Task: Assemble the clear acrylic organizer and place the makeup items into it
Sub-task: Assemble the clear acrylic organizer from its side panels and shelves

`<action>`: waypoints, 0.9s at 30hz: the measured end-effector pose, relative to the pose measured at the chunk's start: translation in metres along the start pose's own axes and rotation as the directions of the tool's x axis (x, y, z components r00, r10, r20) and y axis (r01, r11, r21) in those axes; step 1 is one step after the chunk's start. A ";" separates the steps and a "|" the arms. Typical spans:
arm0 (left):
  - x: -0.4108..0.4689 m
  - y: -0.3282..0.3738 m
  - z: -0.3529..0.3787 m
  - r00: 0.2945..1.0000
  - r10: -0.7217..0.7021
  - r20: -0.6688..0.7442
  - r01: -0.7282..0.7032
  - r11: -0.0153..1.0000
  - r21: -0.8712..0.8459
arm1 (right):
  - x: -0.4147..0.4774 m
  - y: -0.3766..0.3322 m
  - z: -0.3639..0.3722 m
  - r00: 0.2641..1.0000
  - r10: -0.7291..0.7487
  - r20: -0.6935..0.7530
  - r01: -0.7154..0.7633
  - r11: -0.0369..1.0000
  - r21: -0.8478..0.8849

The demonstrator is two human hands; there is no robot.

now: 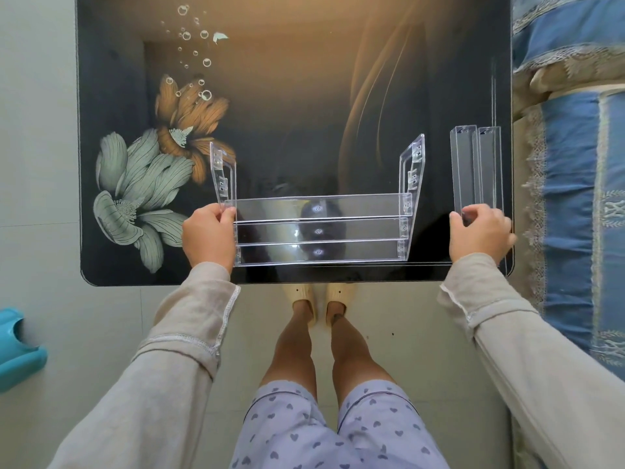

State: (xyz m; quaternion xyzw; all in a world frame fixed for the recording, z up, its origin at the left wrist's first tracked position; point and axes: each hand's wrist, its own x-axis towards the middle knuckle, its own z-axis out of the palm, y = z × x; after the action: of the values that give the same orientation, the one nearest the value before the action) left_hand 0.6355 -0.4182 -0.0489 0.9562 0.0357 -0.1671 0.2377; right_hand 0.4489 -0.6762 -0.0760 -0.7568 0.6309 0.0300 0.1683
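You are standing in pale slippers point(318, 296) at the near edge of a glossy black table point(304, 96) printed with large flowers. A teal plastic object point(17, 346) is sitting on the floor at the near left. Your left hand point(208, 233) is gripping the partly built acrylic organizer point(321, 228), fingers and thumb pinching the near end of its left side panel point(221, 170). The organizer is resting along the table's near edge, with three clear shelves running across between that panel and the right side panel point(412, 167). Both panels are reaching away toward the far side with open slots above the shelves. Your right hand point(480, 231) is curling its fingers over the near ends of two loose clear trays point(475, 167). They are lying side by side near the table's right edge, apart from the organizer. Blue bedding point(571, 164) is lying along the right, beside the table.
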 end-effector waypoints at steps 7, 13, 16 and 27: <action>-0.004 -0.001 -0.001 0.999 -0.014 0.046 0.012 0.999 0.035 | -0.006 -0.006 0.003 0.999 -0.015 -0.040 0.017 0.998 0.056; 0.000 0.008 -0.010 0.987 -0.026 0.160 0.057 0.980 -0.189 | -0.032 -0.028 -0.041 0.938 -0.236 -0.255 0.314 0.889 0.332; 0.005 0.011 -0.014 0.990 0.000 0.143 0.035 0.969 -0.244 | -0.047 -0.046 -0.059 0.822 -0.507 -0.259 0.566 0.772 0.288; 0.005 0.004 -0.021 0.974 -0.007 0.227 0.116 0.873 -0.473 | -0.082 -0.110 -0.013 0.440 -0.897 0.039 0.892 0.442 0.092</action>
State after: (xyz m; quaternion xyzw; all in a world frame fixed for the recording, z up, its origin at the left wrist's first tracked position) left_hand 0.6466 -0.4117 -0.0315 0.8407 0.0807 -0.2641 0.4657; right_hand 0.5357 -0.5863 -0.0185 -0.9686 0.1299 -0.0504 0.2061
